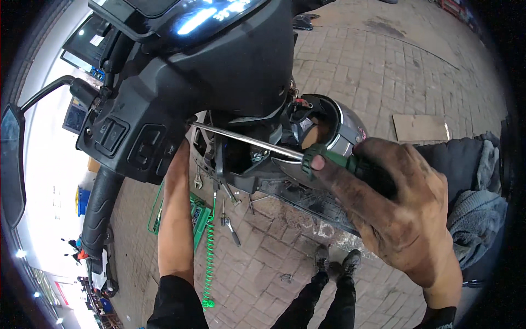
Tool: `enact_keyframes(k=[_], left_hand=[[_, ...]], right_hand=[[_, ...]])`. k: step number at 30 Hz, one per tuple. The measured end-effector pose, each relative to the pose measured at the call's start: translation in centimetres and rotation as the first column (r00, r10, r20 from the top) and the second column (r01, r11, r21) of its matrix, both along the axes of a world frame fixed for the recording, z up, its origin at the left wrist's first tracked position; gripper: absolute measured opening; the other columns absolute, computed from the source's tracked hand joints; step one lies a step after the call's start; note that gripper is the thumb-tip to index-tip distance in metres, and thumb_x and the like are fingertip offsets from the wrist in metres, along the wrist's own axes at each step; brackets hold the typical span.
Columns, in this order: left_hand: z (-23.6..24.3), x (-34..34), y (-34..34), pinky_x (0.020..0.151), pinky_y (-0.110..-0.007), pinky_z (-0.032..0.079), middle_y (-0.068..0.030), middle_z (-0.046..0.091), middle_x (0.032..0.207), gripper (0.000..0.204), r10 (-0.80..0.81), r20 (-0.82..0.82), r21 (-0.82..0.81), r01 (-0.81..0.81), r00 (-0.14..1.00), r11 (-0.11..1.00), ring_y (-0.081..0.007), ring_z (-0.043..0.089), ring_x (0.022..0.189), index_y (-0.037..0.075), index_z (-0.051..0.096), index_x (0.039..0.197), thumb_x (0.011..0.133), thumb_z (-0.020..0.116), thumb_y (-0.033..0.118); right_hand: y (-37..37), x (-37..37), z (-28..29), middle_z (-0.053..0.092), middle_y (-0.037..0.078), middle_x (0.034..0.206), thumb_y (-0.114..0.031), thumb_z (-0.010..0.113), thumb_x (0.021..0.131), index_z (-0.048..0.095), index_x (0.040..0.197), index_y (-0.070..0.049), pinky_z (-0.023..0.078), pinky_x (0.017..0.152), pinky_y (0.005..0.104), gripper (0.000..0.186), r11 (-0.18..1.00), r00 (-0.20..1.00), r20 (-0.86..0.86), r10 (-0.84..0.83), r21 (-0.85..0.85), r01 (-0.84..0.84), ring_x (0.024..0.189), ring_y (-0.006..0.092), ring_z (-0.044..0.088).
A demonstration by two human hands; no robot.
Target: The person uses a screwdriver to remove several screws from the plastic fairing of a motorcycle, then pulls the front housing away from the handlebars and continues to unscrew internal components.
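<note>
Your right hand (397, 211) is clenched round a green-handled screwdriver (257, 143), its long shaft angled left into the scooter's opened front (241, 159). Your left hand is hidden behind the handlebar (126, 137), so its grip cannot be told.

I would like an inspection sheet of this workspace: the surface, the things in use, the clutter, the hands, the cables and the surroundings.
Surface: brick paving, dusty, with dark stains.
Job's things: black scooter with its front opened; long screwdriver with a green handle, its shaft reaching into the opening.
Clutter: wrenches and small tools on the ground below; green tray; flat cardboard piece; grey cloth at the right.
Hands: right hand, grimy, closed on the screwdriver handle; left hand hidden, only the left forearm shows, going up behind the handlebar panel.
Cables: green coiled hose on the ground.
Surroundings: mirror at the left; brightly lit shop area behind.
</note>
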State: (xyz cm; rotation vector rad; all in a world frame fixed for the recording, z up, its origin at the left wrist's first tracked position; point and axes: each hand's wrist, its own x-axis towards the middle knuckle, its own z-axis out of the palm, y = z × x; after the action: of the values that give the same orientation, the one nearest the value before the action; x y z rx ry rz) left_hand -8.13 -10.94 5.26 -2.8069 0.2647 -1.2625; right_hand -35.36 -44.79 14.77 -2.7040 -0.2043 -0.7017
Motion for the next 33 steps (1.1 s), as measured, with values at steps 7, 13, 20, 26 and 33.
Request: enact_keyframes(k=[7, 13, 20, 26, 33], left_hand=[[0.0, 0.4, -0.7, 0.076, -0.042, 0.044, -0.0123, 0.063, 0.099, 0.018, -0.050, 0.088, 0.116, 0.039, 0.995, 0.992, -0.0331, 0.056, 0.093, 0.011, 0.067, 0.094, 0.087, 0.051, 0.013], [1.4, 0.0, 1.0, 0.079, -0.040, 0.043, -0.0116, 0.064, 0.095, 0.017, -0.050, 0.165, 0.223, 0.012, 0.985, 0.975, -0.0302, 0.057, 0.091, 0.011, 0.066, 0.095, 0.087, 0.052, 0.016], [-0.8, -0.9, -2.1, 0.084, -0.038, 0.042, -0.0122, 0.061, 0.099, 0.023, -0.162, 0.112, 0.185, 0.140, 0.980, 0.973, -0.0281, 0.055, 0.095, 0.008, 0.060, 0.102, 0.082, 0.059, 0.020], [-1.7, -2.5, -2.2, 0.088, -0.038, 0.040, -0.0121, 0.058, 0.104, 0.040, -0.385, 0.048, 0.024, 0.385, 0.922, 0.923, -0.0274, 0.052, 0.101, 0.006, 0.052, 0.109, 0.075, 0.066, 0.023], [-0.3, 1.0, -7.8, 0.094, -0.037, 0.039, -0.0120, 0.054, 0.111, 0.063, -0.672, 0.358, -0.192, 0.755, 0.649, 0.627, -0.0266, 0.049, 0.107, 0.003, 0.044, 0.117, 0.068, 0.075, 0.026]], right_hand=[[-0.3, 0.4, -0.5, 0.056, 0.005, 0.091, -0.012, 0.070, 0.067, 0.063, 0.109, -0.028, 0.052, 0.061, 0.0300, 0.046, 0.998, 0.998, 0.056, -0.033, -0.055, 0.036, 0.076, 0.0167, 0.057], [0.0, -0.1, 0.2, 0.056, 0.005, 0.091, -0.017, 0.068, 0.070, 0.064, 0.107, -0.031, 0.050, 0.055, 0.0281, 0.040, 0.978, 0.985, 0.175, 0.006, -0.205, 0.031, 0.074, 0.0156, 0.056], [0.6, 0.2, 1.3, 0.052, 0.006, 0.097, -0.019, 0.067, 0.071, 0.062, 0.110, -0.030, 0.047, 0.052, 0.0259, 0.041, 0.935, 0.980, 0.197, 0.014, -0.351, 0.057, 0.072, 0.0148, 0.053], [1.3, -0.4, 3.4, 0.050, 0.009, 0.095, -0.011, 0.064, 0.071, 0.060, 0.109, -0.025, 0.046, 0.052, 0.0271, 0.040, 0.918, 0.977, 0.163, 0.134, -0.393, -0.060, 0.070, 0.0164, 0.054], [-0.3, -1.1, 2.4, 0.049, 0.008, 0.095, -0.017, 0.059, 0.071, 0.058, 0.101, -0.026, 0.049, 0.054, 0.0301, 0.031, 0.799, 0.944, 0.302, 0.132, -0.596, 0.079, 0.075, 0.0194, 0.056]])
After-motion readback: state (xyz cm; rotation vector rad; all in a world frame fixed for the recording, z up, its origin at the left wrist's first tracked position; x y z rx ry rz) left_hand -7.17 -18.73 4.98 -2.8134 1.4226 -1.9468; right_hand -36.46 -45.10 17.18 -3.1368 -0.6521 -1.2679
